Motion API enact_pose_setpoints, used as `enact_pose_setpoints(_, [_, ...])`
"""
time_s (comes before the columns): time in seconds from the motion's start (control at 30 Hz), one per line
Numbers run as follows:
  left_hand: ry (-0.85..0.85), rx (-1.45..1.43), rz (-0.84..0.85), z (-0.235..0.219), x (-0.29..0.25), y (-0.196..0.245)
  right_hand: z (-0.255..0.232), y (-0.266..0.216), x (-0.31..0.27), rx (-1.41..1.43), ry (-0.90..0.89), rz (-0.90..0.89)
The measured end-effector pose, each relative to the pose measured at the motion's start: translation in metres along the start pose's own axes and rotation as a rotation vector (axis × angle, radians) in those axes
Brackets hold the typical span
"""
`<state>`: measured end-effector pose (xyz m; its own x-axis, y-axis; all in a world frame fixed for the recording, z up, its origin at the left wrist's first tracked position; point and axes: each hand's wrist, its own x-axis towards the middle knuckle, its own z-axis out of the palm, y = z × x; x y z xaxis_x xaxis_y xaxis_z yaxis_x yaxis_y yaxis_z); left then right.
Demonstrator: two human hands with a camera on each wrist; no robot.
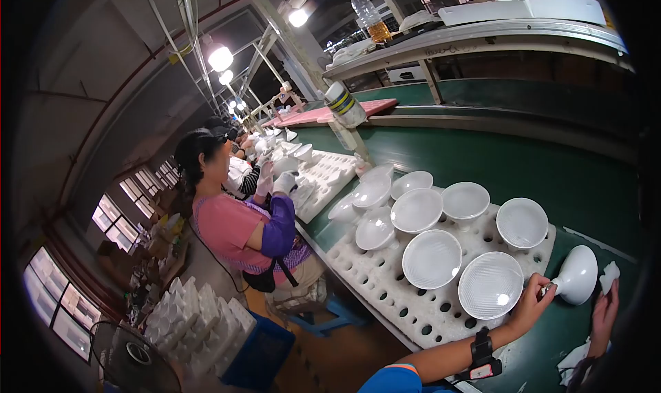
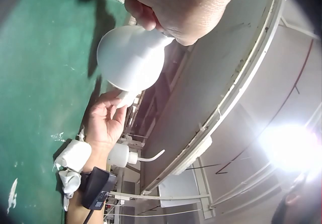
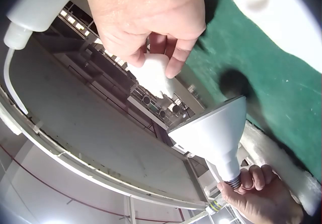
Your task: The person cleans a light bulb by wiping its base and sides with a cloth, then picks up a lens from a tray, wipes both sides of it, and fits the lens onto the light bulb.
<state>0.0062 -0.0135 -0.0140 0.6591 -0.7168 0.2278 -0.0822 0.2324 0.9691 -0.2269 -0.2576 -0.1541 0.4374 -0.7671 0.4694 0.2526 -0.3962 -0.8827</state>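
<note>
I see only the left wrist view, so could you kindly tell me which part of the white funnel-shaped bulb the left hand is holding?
Observer: The right wrist view shows the left hand gripping the bulb by its threaded metal base.
Operator: Thank you. What is that hand beside?
Observer: In the head view, a flat white foam board with round holes, which carries several more white bulbs.
Operator: Is anyone else working nearby?
Observer: Yes, a person in a pink top and purple sleeves.

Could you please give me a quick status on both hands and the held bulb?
Left hand gripping bulb by its screw base. Right hand pinching white wad. Nothing seen between wad and bulb.
</note>
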Motion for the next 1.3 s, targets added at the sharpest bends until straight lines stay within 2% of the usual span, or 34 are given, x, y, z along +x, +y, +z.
enact_pose_setpoints(0.03, [0.008, 0.000, -0.006, 0.001, -0.003, -0.001, -0.002, -0.001, -0.002, -0.143, -0.007, -0.043])
enact_pose_setpoints(0.1, [0.004, 0.007, 0.004, 0.001, 0.001, -0.001, 0.003, -0.006, 0.002, -0.247, -0.011, -0.122])
enact_pose_setpoints(0.13, [0.002, 0.002, 0.011, 0.000, 0.001, -0.002, 0.008, -0.011, 0.002, -0.210, -0.019, -0.148])
enact_pose_setpoints(0.23, [0.001, -0.009, 0.008, 0.002, -0.002, -0.005, 0.024, -0.046, -0.001, -0.236, -0.039, -0.091])
enact_pose_setpoints(0.3, [-0.015, 0.002, 0.007, -0.001, 0.000, -0.001, 0.023, -0.046, 0.000, -0.223, -0.040, -0.061])
enact_pose_setpoints(0.43, [-0.005, -0.022, 0.015, 0.001, -0.001, 0.002, 0.016, -0.023, -0.001, -0.227, -0.028, -0.152])
enact_pose_setpoints(0.5, [-0.011, 0.000, 0.018, 0.000, 0.000, 0.004, 0.013, -0.019, -0.001, -0.218, -0.026, -0.126])
enact_pose_setpoints(0.53, [0.000, 0.010, 0.025, -0.001, 0.001, 0.004, 0.012, -0.015, 0.000, -0.163, -0.019, -0.067])
enact_pose_setpoints(0.6, [0.026, 0.015, 0.033, 0.002, -0.001, 0.001, 0.004, -0.019, 0.003, 0.144, 0.036, 0.105])
enact_pose_setpoints(0.63, [0.016, -0.003, 0.041, 0.002, 0.000, 0.000, 0.008, -0.028, 0.007, 0.410, 0.086, 0.219])
enact_pose_setpoints(0.7, [-0.001, -0.036, 0.051, 0.001, -0.001, -0.002, 0.009, -0.025, 0.004, 0.377, 0.096, 0.200])
enact_pose_setpoints(0.73, [0.004, -0.022, 0.066, 0.000, -0.001, -0.003, 0.007, -0.015, 0.000, 0.077, 0.056, 0.062])
enact_pose_setpoints(0.77, [0.010, -0.009, 0.080, 0.001, -0.002, -0.004, 0.004, -0.011, -0.002, -0.075, 0.026, 0.008])
enact_pose_setpoints(0.8, [0.018, 0.003, 0.094, 0.000, -0.002, 0.000, 0.007, -0.015, -0.003, -0.226, 0.005, -0.049])
enact_pose_setpoints(0.83, [-0.007, -0.011, 0.021, 0.000, -0.002, 0.004, 0.009, -0.021, -0.002, -0.229, -0.003, -0.026])
enact_pose_setpoints(0.9, [-0.055, -0.042, -0.126, -0.003, -0.006, 0.015, 0.009, -0.030, 0.002, -0.096, -0.005, 0.054])
enact_pose_setpoints(0.97, [-0.064, 0.038, -0.067, -0.004, -0.005, 0.014, 0.010, -0.030, 0.005, 0.187, 0.011, 0.167])
enact_pose_setpoints(1.0, [-0.067, 0.075, -0.040, -0.004, -0.005, 0.013, 0.014, -0.038, 0.009, 0.448, 0.074, 0.299])
enact_pose_setpoints(1.07, [-0.015, 0.179, 0.153, -0.002, -0.006, 0.017, 0.022, -0.065, 0.020, 0.958, 0.204, 0.568])
enact_pose_setpoints(1.13, [0.016, 0.237, 0.318, -0.004, -0.003, 0.024, 0.032, -0.072, 0.022, 0.929, 0.244, 0.561])
enact_pose_setpoints(1.23, [0.037, 0.312, 0.424, -0.004, -0.001, 0.026, 0.034, -0.078, 0.023, 0.897, 0.271, 0.566])
enact_pose_setpoints(1.3, [-0.030, 0.278, 0.258, -0.004, -0.001, 0.022, 0.031, -0.069, 0.023, 0.901, 0.269, 0.548])
